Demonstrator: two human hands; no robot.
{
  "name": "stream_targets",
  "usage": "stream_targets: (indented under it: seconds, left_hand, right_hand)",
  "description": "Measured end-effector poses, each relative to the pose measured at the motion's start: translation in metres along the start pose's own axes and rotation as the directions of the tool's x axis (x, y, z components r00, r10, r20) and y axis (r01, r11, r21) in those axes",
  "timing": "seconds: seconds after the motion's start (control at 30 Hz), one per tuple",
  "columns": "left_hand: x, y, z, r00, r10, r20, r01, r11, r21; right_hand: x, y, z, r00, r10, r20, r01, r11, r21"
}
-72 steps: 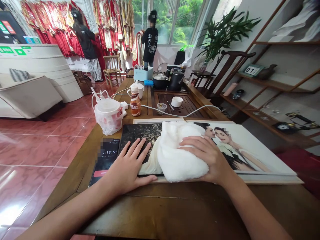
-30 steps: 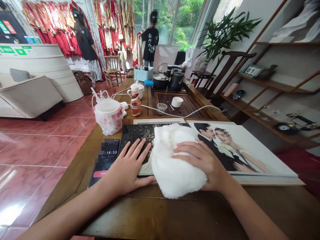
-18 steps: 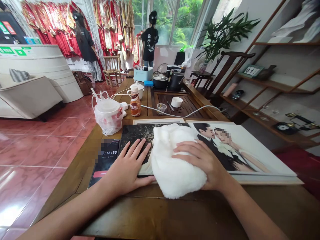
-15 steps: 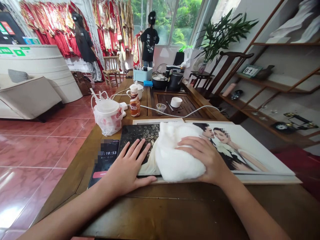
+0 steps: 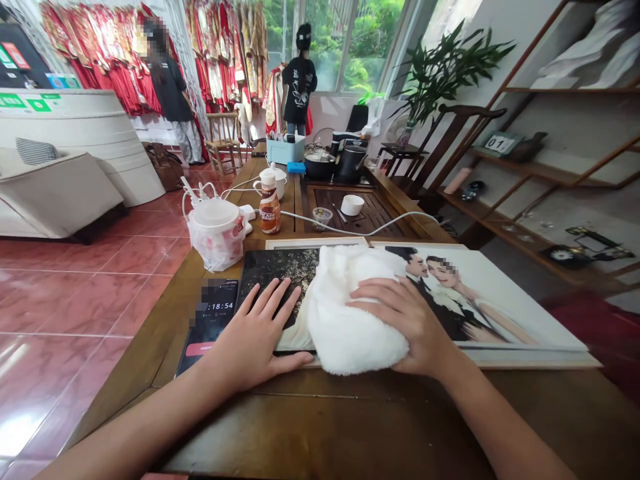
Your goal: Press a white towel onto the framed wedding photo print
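My left hand (image 5: 263, 327) lies flat with spread fingers on the dark left part of a large photo panel (image 5: 505, 300). Its thumb stretches along the panel's near edge. In my right hand (image 5: 413, 320) is a fluffy white cloth (image 5: 357, 333), bunched up and pressed on the middle of the panel, with the fingers bent over its top. The cloth hides part of the picture and hangs slightly past the near edge. To the right of it, a printed couple in wedding clothes shows. Left of my left hand lies a phone (image 5: 213, 320) with a running timer.
On the wooden table (image 5: 320, 433) stand a bagged white tub (image 5: 216, 230), a brown drink bottle (image 5: 270, 207) and a lidded white mug (image 5: 277, 179). A white cable (image 5: 390, 220) crosses a tea tray (image 5: 320, 197) holding a small white cup (image 5: 353, 204). Two people stand far back.
My right hand has slid the cloth a little to the left and toward me. My left hand stays in place. The phone's timer has advanced one second.
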State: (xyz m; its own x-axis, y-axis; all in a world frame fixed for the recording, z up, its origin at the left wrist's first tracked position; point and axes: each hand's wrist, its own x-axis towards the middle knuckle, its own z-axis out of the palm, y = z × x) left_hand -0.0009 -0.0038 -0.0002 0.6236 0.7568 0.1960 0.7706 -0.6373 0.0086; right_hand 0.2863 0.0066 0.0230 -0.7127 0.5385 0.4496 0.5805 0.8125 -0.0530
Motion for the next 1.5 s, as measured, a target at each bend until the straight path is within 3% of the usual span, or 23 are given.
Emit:
stream_targets:
  seconds: [0.13,0.33,0.53,0.73,0.93,1.13,1.37,1.5]
  left_hand:
    - [0.0005,-0.0001,-0.0001,1.0,0.003,0.013,-0.003,1.0,0.002]
    - [0.0002,0.0002,0.0,1.0,0.007,-0.01,-0.007,1.0,-0.005]
    - [-0.0001,-0.0006,-0.0004,1.0,0.012,0.012,-0.012,1.0,0.0]
    - [-0.0004,-0.0011,0.001,1.0,0.007,-0.016,-0.007,1.0,-0.006]
    - [-0.0004,-0.0006,-0.0009,1.0,0.003,0.024,-0.004,1.0,0.002]
    - [0.0,-0.0008,0.0009,1.0,0.003,-0.009,-0.003,1.0,0.004]
    - [0.0006,-0.0007,-0.0001,1.0,0.002,0.031,-0.002,1.0,-0.002]
    - [0.0011,0.0003,-0.0012,0.998,-0.013,0.055,0.014,1.0,-0.009]
  right_hand:
    - [0.0008,-0.0031,0.0013,0.998,-0.068,0.014,0.067,0.996,0.054]
    - [-0.0031,0.0062,-0.0021,0.998,0.061,-0.005,-0.061,0.998,-0.022]
    - [-0.0007,-0.0021,0.0027,0.997,-0.074,0.006,0.073,0.995,0.072]
    - [-0.0032,0.0048,0.0003,0.999,0.034,-0.015,-0.035,0.999,-0.023]
    - [-0.0009,-0.0022,0.0013,0.996,-0.089,0.009,0.088,0.994,0.065]
    - [-0.0037,0.0065,-0.0015,0.997,0.071,-0.021,-0.072,0.996,-0.049]
    - [-0.0011,-0.0017,0.001,0.996,-0.086,-0.006,0.086,0.996,0.037]
    - [-0.0015,0.0016,-0.0014,1.0,0.006,-0.009,-0.006,1.0,-0.022]
